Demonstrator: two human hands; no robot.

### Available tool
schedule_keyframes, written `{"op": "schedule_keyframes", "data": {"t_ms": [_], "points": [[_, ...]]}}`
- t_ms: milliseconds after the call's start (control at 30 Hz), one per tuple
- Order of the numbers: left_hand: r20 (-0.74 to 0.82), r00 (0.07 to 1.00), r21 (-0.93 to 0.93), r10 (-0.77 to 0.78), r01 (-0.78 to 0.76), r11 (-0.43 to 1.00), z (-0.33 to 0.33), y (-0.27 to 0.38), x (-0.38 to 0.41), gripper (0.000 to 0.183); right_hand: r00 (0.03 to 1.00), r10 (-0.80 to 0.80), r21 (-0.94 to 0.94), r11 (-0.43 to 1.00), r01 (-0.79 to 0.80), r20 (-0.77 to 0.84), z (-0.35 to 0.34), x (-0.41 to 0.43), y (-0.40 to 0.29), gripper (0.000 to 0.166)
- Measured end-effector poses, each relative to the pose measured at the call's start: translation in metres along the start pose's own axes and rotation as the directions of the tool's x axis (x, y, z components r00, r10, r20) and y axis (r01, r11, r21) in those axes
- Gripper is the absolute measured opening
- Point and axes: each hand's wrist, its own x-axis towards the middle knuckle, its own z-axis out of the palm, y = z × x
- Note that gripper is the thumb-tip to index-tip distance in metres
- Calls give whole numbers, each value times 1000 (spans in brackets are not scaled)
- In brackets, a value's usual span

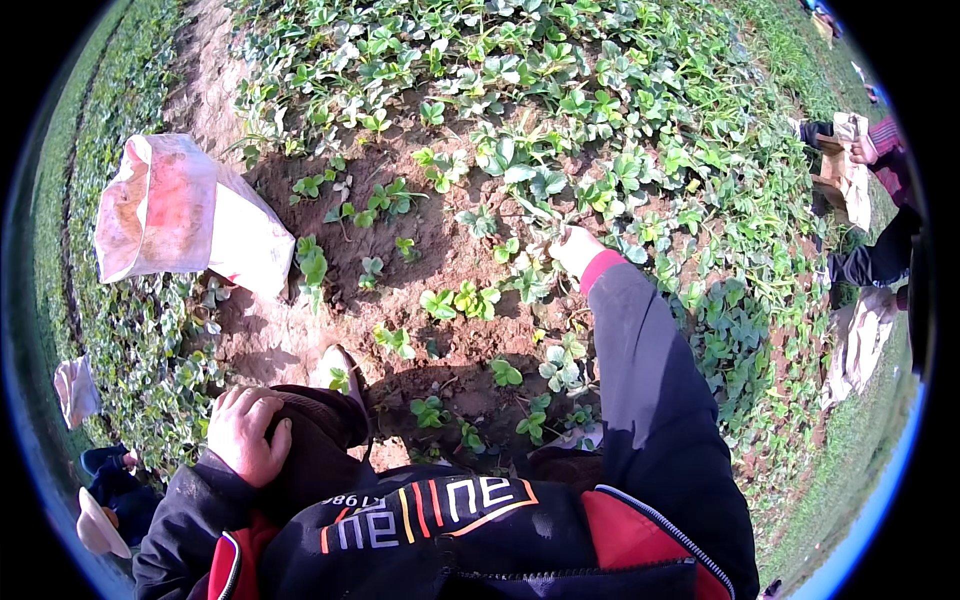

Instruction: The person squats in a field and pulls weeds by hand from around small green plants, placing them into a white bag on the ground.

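Note:
My right hand [576, 251] reaches down into low strawberry plants [525, 161], its fingertips partly hidden among the leaves. It appears closed on a tuft of greyish-green plant stems [546, 225]. On my bent left knee [307, 420] rests my left hand [247, 435], holding nothing, with the thumb apart from the fingers. Small separate strawberry plants [472, 300] grow in the brown soil [420, 247] before me. My left shoe [341, 375] stands on the soil beside a little plant.
An open-topped white sack [180, 210] with reddish print stands at the left. Dense leaves [420, 52] cover the far ground. A person [889, 172] holding a pale sack [851, 169] is at the right. Another person in a pale hat [101, 521] is at the lower left, near a second sack [76, 390].

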Motion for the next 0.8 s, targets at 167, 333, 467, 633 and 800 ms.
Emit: {"op": "schedule_keyframes", "data": {"t_ms": [167, 333, 467, 633, 800], "points": [[-225, 970, -221, 91, -142, 965, 17, 19, 56, 31, 981, 48, 257, 966, 3, -190, -3, -103, -76, 28], [-148, 958, -783, 246, -265, 563, 87, 87, 104, 92, 941, -307, 741, 597, 308, -143, 66, -161, -113, 26], [-159, 969, -917, 191, -217, 335, 69, 144, 91, 97, 902, -367, 625, 656, 424, -227, 71, -188, -78, 18], [-470, 856, -608, 214, -490, 624, 72, 134, 70, 80, 967, -214, 908, 416, -39, 139, 73, -243, -120, 17], [-411, 864, -461, 289, -471, 752, 72, 123, 55, 65, 938, -267, 965, 200, -172, 222, 104, -233, -89, 25]]}}
